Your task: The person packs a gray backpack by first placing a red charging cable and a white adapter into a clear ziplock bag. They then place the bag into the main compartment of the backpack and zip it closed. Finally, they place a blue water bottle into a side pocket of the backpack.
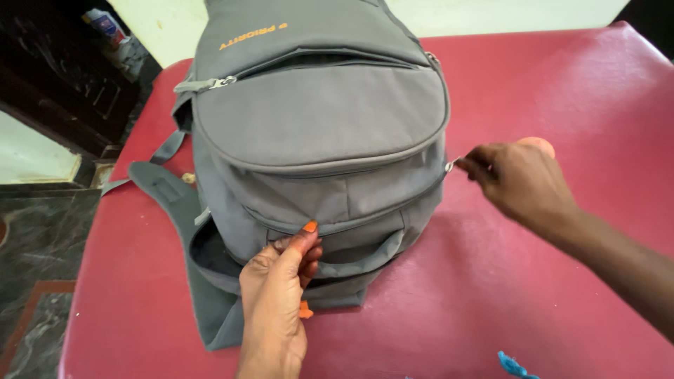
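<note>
Two hands work a grey backpack (319, 140) on a red table (562, 91) above marble floor (35, 238): left hand (277, 295) pinching fabric, right hand (519, 179) pinching a zipper pull (451, 165).

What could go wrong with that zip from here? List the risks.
1. The right hand pinches the zipper pull at the grey backpack's side, where the zip curves; slack fabric there might catch in the slider.
2. The left hand only grips the fabric at the near end, so a hard tug may drag the bag across the smooth red table.
3. The loose shoulder strap lies by the table edge and could snag.
</note>
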